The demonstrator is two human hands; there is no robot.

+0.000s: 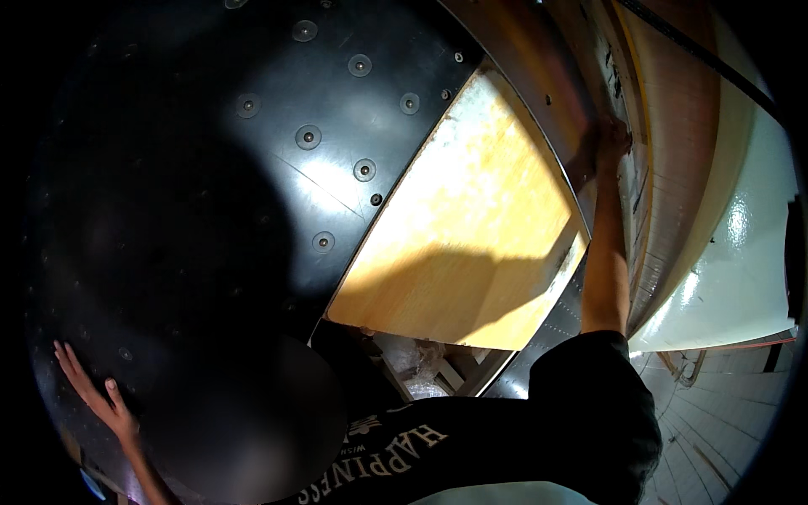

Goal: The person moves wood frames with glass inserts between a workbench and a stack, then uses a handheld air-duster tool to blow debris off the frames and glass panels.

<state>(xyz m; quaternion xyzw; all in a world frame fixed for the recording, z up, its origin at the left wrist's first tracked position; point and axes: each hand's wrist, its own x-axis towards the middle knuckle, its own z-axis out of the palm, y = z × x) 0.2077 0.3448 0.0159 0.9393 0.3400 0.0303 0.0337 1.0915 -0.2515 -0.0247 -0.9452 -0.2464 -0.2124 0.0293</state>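
One left hand (94,397) spreads over black panel (337,202); whether right hand (612,145) grips is unclear.

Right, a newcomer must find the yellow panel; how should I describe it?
Find the big black surface on the left, dotted with round discs. Along its right edge, the yellow panel narrows toward the top, a shadow across its lower part. Its bright, wood-like face stands out between the black surface and brown curved wall.

A smooth, glossy black panel (337,93) bears metal studs (309,137) beside a grained, rough-edged wooden board (463,202); a shiny pale sheet (724,278), perhaps plastic under the glare, contrasts with a matt cloth shirt (497,429).
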